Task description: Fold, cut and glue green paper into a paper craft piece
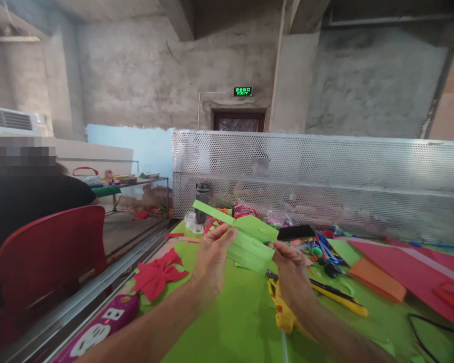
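Both of my hands hold up a piece of folded light-green paper (252, 247) above the green tabletop. My left hand (214, 257) pinches its left edge between thumb and fingers, where a narrow strip sticks out to the upper left. On the right edge, my right hand (290, 264) is closed on the paper near its corner. Below my right forearm lies a yellow glue gun (283, 307), partly hidden by the arm. A yellow and black utility knife (340, 297) rests just right of that wrist. Left of my left hand sits a red paper flower shape (159, 276).
A purple power strip (106, 322) lies at the table's left edge. Red and orange paper sheets (378, 280) cover the right side. At the back are a dark bottle (202, 199), a black phone-like slab (296, 232) and craft scraps, before a perforated metal panel (325, 166). A person sits on a red chair (56, 252).
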